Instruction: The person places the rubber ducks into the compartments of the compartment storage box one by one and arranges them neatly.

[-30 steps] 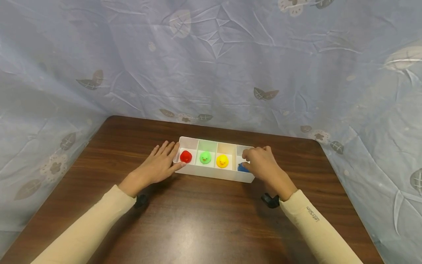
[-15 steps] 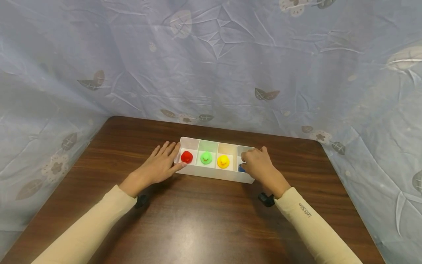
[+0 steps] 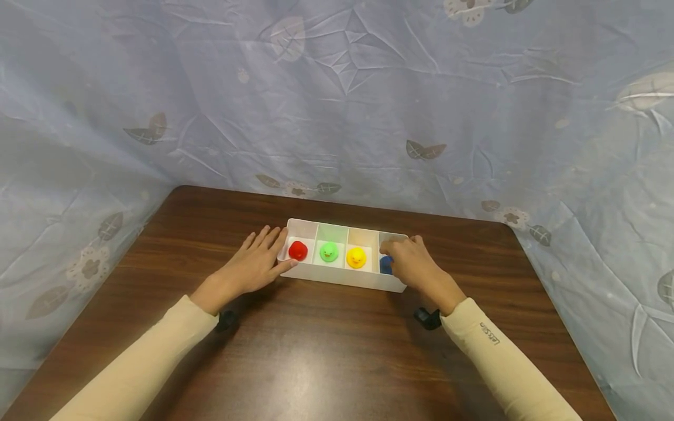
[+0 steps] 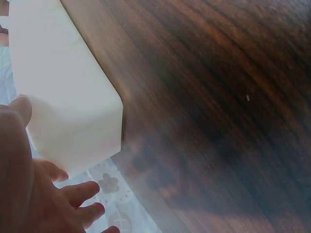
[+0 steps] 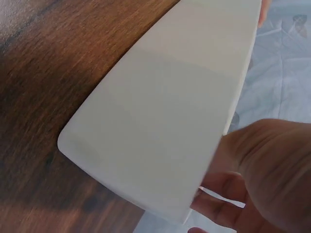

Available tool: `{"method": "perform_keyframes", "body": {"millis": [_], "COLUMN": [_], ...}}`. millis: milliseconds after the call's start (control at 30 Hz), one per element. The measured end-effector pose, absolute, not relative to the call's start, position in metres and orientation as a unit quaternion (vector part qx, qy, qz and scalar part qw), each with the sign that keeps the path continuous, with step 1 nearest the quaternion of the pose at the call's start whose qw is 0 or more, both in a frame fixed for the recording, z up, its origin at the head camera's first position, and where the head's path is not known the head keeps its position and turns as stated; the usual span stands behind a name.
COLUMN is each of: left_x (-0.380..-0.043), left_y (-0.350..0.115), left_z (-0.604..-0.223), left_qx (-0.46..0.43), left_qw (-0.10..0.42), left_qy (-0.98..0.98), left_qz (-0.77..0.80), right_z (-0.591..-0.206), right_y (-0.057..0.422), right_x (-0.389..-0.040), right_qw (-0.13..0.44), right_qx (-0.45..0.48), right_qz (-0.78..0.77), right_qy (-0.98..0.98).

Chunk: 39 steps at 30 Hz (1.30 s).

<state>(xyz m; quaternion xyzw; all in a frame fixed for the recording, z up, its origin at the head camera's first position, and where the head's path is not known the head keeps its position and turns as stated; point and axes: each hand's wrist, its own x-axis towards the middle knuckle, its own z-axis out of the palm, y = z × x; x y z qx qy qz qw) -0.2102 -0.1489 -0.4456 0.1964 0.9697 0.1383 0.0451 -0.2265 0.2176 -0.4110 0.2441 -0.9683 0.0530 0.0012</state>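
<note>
A long white box [image 3: 337, 275] with several compartments lies across the table. It holds, from left to right, a red toy [image 3: 298, 251], a green rubber duck [image 3: 329, 252], a yellow rubber duck [image 3: 356, 257] and a blue toy [image 3: 386, 265]. My left hand [image 3: 253, 266] rests against the box's left end, fingers spread, thumb at the front rim. In the left wrist view those fingers lie apart beyond the box's end. My right hand [image 3: 416, 263] reaches over the right compartment, index finger stretched out above the blue toy, which it partly hides; its thumb's contact is hidden.
The box stands on a dark brown wooden table [image 3: 316, 351] with rounded back corners. A pale grey-blue curtain [image 3: 337, 117] with leaf and flower prints hangs behind it and along both sides. A black wrist camera [image 3: 427, 318] sits under my right wrist.
My right hand has shifted slightly left over the right compartment. Its index finger curled in, then straightened out, and more of the blue toy shows again. The left hand and the box stay put.
</note>
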Motion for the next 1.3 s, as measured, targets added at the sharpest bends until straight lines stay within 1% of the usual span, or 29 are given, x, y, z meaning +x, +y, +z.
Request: {"method": "perform_keyframes", "body": {"millis": [167,267,633,1300], "left_x": [-0.2109,-0.2113,-0.2109,-0.2093], "left_y": [-0.1495,-0.1493,-0.1490,-0.1489], "left_z": [-0.4461,-0.4469,-0.4476,-0.4448], "left_qx": [0.195,0.196,0.194,0.192], "left_qw": [0.046,0.046,0.043,0.048], "left_qy": [0.970,0.971,0.971,0.970], "left_qz": [0.135,0.132,0.135,0.140], "right_z": [-0.4119,-0.4143,-0.4152,-0.4147], "right_y": [0.2186,0.2185,0.2158,0.2200], "right_x": [-0.2266,-0.2279,-0.2318,-0.2318], "right_qw": [0.037,0.047,0.017,-0.002], "right_qx": [0.258,0.263,0.247,0.246], "right_qz": [0.024,0.006,-0.002,0.034], "right_qy": [-0.965,-0.964,-0.969,-0.969]}}
